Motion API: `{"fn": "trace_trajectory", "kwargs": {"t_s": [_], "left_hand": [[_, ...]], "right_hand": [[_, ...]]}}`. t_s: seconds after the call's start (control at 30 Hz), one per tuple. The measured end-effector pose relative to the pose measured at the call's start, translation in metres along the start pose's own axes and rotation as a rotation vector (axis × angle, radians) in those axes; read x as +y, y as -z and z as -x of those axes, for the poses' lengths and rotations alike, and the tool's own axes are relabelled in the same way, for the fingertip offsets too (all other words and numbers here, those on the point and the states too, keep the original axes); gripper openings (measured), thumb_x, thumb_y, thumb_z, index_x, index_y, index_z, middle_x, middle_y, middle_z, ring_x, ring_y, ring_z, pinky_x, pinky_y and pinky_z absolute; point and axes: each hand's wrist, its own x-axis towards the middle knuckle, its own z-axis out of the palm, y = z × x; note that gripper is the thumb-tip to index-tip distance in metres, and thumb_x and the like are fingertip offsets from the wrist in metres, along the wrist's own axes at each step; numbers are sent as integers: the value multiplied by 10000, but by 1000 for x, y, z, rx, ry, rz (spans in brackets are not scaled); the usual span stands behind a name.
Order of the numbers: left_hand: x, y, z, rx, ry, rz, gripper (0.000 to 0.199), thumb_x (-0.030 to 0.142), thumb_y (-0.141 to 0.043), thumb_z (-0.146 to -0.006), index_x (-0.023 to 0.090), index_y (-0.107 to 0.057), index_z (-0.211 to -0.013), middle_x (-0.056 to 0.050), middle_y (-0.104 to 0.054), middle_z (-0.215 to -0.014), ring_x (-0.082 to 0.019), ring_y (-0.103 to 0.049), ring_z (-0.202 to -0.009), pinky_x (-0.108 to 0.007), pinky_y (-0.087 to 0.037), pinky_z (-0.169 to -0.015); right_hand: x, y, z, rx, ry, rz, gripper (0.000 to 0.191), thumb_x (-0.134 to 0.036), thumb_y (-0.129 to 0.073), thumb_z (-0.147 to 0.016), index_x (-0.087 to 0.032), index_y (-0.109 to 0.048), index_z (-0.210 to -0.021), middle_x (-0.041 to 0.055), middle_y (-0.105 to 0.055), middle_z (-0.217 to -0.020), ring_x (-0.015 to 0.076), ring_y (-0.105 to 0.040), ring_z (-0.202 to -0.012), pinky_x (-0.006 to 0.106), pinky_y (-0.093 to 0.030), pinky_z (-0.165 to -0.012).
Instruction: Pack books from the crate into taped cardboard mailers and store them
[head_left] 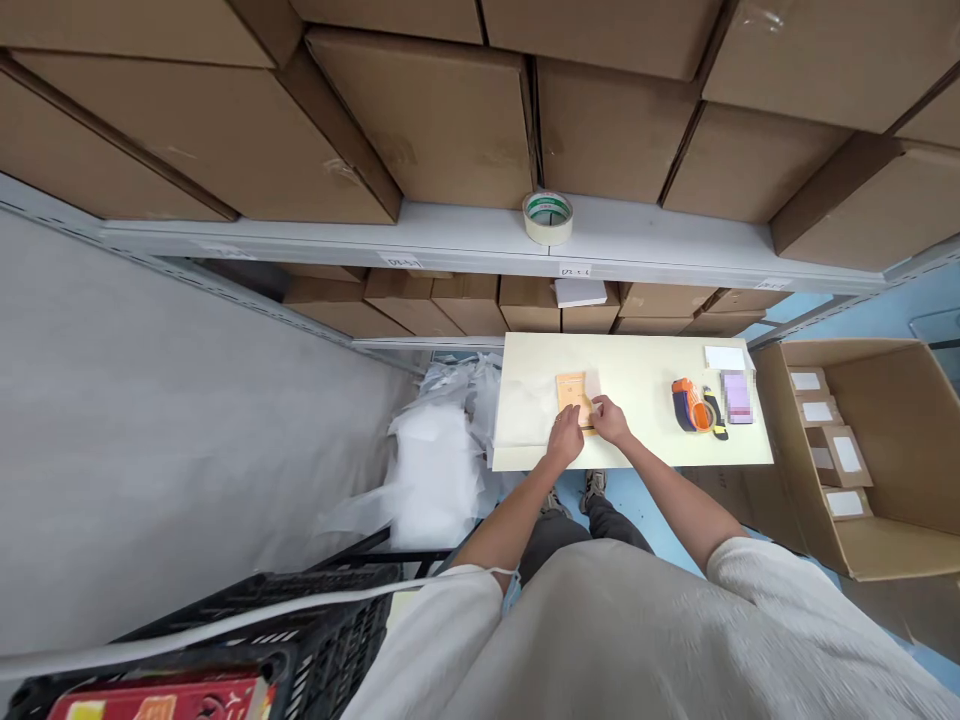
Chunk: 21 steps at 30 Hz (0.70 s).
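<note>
Head view, looking down on the bench. The person works at a cream tabletop (pixel 637 350). An orange packet (pixel 571 388) lies flat on it, left of the middle, near the front edge. The left hand (pixel 568 436) is at its lower left, fingers bent, fingertips touching. The right hand (pixel 612 420) is at the right edge, fingers curled in close; whether either one truly grips the packet, I cannot tell from here. A pale strip (pixel 592 384) shows along the packet's right side, just above the right fingers.

Right part of the same top: orange tape dispenser (pixel 684 406), a yellow-and-black cutter (pixel 715 414) just beside it, then a purple pack (pixel 736 396), with a white slip (pixel 724 358) behind.

Right of the bench: open carton (pixel 911 420), small labelled boxes (pixel 840 455) along its inner left side. Left of the bench: heap of white plastic sheeting (pixel 439 470). Nearer the person, a black crate (pixel 341 625). Ahead, a grey shelf (pixel 457 226) bears brown cartons (pixel 427 115) and a tape roll (pixel 549 234) at its front edge.
</note>
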Motion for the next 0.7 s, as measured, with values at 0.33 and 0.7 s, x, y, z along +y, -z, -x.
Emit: {"fn": "trace_trajectory", "kwargs": {"t_s": [0.33,0.7], "left_hand": [[-10,9,9,-103,41,-117,710,151,-522,-946,259,-499,-1647,-130,-337,-1771,-370,-429,-1548,-526,-453,-1231],[-4,3,8,-79,96,-141,643,277,-559,-992,264,-506,-1632,-140,-367,-1740,-383,-454,-1486,-512,-452,-1202]], "right_hand": [[3,-18,-1,-17,-38,-67,286,-200,-578,-843,-258,-720,-1084,39,-770,-1078,232,-717,-1110,371,-558,-1054],[8,-9,-18,136,-323,-108,178,-223,-683,-701,-271,-535,-786,-16,-661,-773,206,-678,-782,298,-534,-723]]}}
